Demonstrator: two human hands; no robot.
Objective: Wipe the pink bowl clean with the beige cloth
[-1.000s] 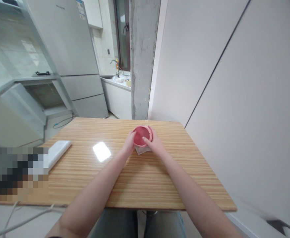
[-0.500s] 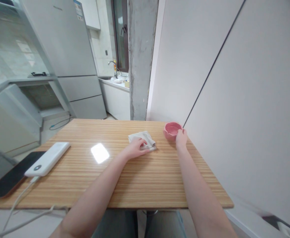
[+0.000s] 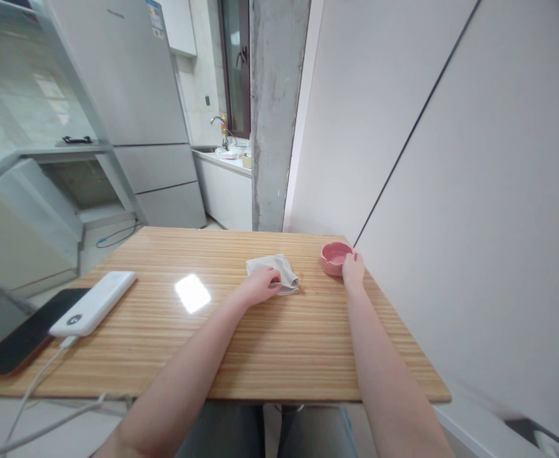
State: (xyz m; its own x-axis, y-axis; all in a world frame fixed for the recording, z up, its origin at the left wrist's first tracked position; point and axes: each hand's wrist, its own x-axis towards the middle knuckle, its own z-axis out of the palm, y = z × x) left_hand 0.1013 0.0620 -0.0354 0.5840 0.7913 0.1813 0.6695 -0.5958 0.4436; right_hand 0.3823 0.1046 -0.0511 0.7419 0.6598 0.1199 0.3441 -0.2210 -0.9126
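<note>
My left hand (image 3: pixel 260 285) rests on a folded pale grey cloth (image 3: pixel 283 267) near the middle of the wooden table (image 3: pixel 179 356). Its fingers are curled in and closed on the cloth's near part. Toward the far right corner, my right hand (image 3: pixel 353 270) grips the right side of a pink ashtray (image 3: pixel 332 261) with a notched rim. The ashtray is upright, at the tabletop; whether its base touches the wood is hard to tell. Part of its right rim is hidden by my fingers.
On the left lie a white power bank (image 3: pixel 95 304) with a cable (image 3: pixel 38 375) plugged in and a dark flat tablet-like slab (image 3: pixel 19 337). A white wall (image 3: pixel 451 222) runs along the table's right edge. Beyond stand a fridge (image 3: pixel 127 83) and a sink counter (image 3: pixel 225 191).
My right hand and the ashtray have moved slightly down and to the right. The left thumb and fingers, more spread before, have drawn together on the cloth.
</note>
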